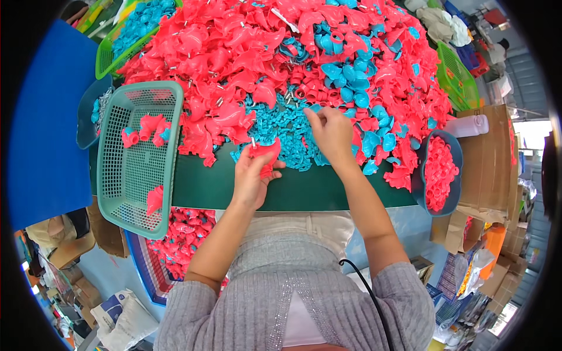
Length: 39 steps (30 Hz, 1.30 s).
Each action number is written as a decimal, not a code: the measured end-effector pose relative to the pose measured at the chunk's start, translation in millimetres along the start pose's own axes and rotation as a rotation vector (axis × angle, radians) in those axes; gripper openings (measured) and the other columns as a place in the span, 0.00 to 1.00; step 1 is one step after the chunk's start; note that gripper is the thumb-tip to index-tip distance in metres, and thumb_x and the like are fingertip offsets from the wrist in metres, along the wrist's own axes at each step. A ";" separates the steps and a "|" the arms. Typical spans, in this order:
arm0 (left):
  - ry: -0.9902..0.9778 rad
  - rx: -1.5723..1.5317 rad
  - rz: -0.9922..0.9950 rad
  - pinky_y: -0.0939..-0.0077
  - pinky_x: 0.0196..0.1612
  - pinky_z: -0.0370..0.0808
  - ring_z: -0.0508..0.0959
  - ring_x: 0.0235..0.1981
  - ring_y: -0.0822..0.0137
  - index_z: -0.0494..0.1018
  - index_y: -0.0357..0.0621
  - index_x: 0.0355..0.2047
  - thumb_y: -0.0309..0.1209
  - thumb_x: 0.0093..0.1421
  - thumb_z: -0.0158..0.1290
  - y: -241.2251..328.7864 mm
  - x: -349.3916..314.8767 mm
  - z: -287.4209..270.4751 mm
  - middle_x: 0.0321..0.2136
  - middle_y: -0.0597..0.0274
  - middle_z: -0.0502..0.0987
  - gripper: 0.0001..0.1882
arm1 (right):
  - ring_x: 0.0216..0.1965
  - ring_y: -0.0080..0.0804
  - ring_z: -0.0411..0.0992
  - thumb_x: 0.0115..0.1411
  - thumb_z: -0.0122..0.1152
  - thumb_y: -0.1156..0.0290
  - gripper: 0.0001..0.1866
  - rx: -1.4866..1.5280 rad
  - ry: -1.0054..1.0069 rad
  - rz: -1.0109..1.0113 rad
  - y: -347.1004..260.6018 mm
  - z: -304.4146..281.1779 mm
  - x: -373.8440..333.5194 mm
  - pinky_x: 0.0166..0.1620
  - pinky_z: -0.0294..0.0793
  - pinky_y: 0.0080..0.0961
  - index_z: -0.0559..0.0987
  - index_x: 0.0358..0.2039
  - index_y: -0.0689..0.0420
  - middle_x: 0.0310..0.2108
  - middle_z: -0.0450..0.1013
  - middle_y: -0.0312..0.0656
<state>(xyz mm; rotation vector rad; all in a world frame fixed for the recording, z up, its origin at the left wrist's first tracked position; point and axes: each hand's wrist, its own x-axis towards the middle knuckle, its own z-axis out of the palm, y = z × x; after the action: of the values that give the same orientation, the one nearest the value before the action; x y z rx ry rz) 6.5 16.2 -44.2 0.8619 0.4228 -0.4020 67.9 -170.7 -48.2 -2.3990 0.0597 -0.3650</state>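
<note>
My left hand (250, 182) is closed around a curved pink plastic part (268, 157), just above the table's front edge. A small metal pin sticks up from the top of that part. Farther right, my right hand (332, 137) is over the pile with thumb and forefinger pinched together. A bit of blue shows by its fingertips, but whether they hold it I cannot make out. Beneath and between both hands lies a heap of small blue plastic pieces (290, 134). Around it spread many curved pink parts (228, 76) and blue cup-shaped pieces (351, 76).
A green mesh basket (175, 158) at the left holds several pink-and-blue pieces. A blue-grey tub (452, 196) of pink rings stands at the right edge, by a cardboard box (486, 164) and a pale bottle (465, 126). Below the left edge sits a crate (140, 263) of pink parts.
</note>
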 end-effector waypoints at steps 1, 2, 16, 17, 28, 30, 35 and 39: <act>0.014 -0.060 -0.028 0.75 0.29 0.74 0.79 0.31 0.65 0.66 0.42 0.47 0.24 0.58 0.51 2.8 0.3 2.0 0.38 0.56 0.76 0.16 | 0.22 0.44 0.73 0.56 0.61 0.57 0.19 -0.298 -0.053 0.084 0.9 0.1 8.8 0.25 0.70 0.37 0.79 0.22 0.62 0.20 0.74 0.48; -0.001 -0.075 -0.038 0.74 0.31 0.75 0.79 0.32 0.64 0.65 0.43 0.47 0.25 0.58 0.52 -0.8 2.7 0.6 0.38 0.56 0.76 0.16 | 0.22 0.44 0.73 0.56 0.61 0.57 0.19 -0.299 -0.050 0.080 -0.5 2.4 15.9 0.25 0.70 0.37 0.79 0.22 0.62 0.20 0.74 0.48; 0.000 -0.340 0.106 0.74 0.33 0.75 0.77 0.36 0.70 0.65 0.42 0.44 0.21 0.57 0.55 -13.9 30.6 25.2 0.37 0.61 0.75 0.16 | 0.37 0.36 0.70 0.43 0.69 0.75 0.08 0.187 0.006 -0.477 -39.0 -12.0 -52.7 0.41 0.68 0.32 0.78 0.24 0.60 0.30 0.74 0.40; 0.002 -0.342 0.102 0.74 0.33 0.75 0.77 0.36 0.70 0.65 0.42 0.44 0.21 0.57 0.55 -17.4 29.5 28.6 0.37 0.61 0.75 0.16 | 0.37 0.36 0.70 0.43 0.69 0.75 0.08 0.185 0.003 -0.473 -39.7 -12.6 -55.6 0.41 0.68 0.32 0.78 0.24 0.60 0.30 0.74 0.40; -0.062 -0.301 0.075 0.70 0.39 0.73 0.76 0.38 0.68 0.65 0.45 0.46 0.38 0.65 0.45 -5.2 13.6 27.0 0.38 0.61 0.75 0.14 | 0.42 0.35 0.67 0.53 0.61 0.80 0.03 0.535 -0.041 -0.044 -42.1 -32.2 -62.9 0.46 0.64 0.28 0.77 0.29 0.63 0.41 0.70 0.44; -0.180 -0.355 -0.007 0.62 0.49 0.69 0.73 0.47 0.63 0.65 0.46 0.50 0.53 0.68 0.23 -2.3 10.3 26.1 0.44 0.60 0.74 0.29 | 0.48 0.39 0.65 0.53 0.61 0.79 0.03 0.423 -0.098 -0.244 -52.5 -30.6 -59.9 0.50 0.62 0.31 0.77 0.30 0.62 0.46 0.68 0.45; -0.140 -0.347 0.000 0.64 0.50 0.70 0.72 0.46 0.63 0.65 0.45 0.50 0.54 0.68 0.22 -4.4 3.3 27.6 0.46 0.57 0.72 0.31 | 0.56 0.47 0.59 0.51 0.63 0.74 0.05 0.268 -0.092 -0.295 -62.1 -21.1 -61.2 0.54 0.59 0.39 0.77 0.29 0.59 0.49 0.67 0.45; -0.184 -0.378 -0.009 0.69 0.50 0.70 0.72 0.46 0.67 0.65 0.45 0.49 0.52 0.69 0.24 -2.4 -0.2 29.1 0.43 0.59 0.73 0.28 | 0.59 0.50 0.57 0.51 0.62 0.74 0.04 0.207 -0.101 -0.291 -64.0 -22.2 -61.0 0.54 0.58 0.42 0.77 0.28 0.58 0.50 0.66 0.46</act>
<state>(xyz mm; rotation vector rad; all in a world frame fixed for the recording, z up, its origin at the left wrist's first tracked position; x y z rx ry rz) 10.7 -8.3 -28.8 0.4513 0.3182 -0.3906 -0.4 -128.0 -5.5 -2.2170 -0.3593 -0.3630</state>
